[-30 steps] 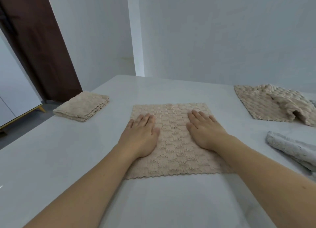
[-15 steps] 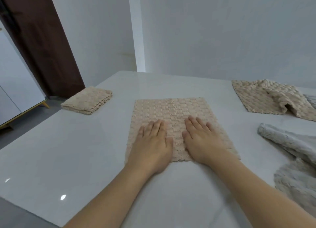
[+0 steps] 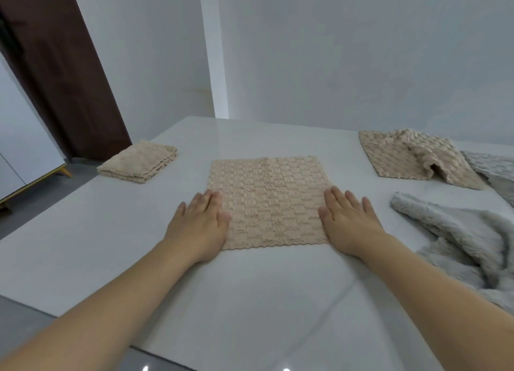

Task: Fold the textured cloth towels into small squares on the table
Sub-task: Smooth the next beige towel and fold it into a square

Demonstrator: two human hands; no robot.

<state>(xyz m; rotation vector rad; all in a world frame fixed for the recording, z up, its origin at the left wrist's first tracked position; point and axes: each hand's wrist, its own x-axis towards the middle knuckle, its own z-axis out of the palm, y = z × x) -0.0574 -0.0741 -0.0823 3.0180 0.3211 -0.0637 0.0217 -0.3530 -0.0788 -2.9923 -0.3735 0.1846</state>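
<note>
A beige textured towel (image 3: 268, 201) lies flat at the middle of the white worktop (image 3: 83, 237). Left of it sits a folded towel (image 3: 137, 161); right of it lie a rumpled beige towel (image 3: 411, 157) and grey towels (image 3: 470, 240). The left hand (image 3: 199, 226) and right hand (image 3: 350, 221) press its side edges, fingers straight, palms down, grasping nothing.

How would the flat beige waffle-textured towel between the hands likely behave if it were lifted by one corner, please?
The flat beige waffle-textured towel would probably droop limply: the similar crumpled beige towel folds and buckles. It looks thin, so likely light. On the glossy white table it may slide when pushed.
</note>
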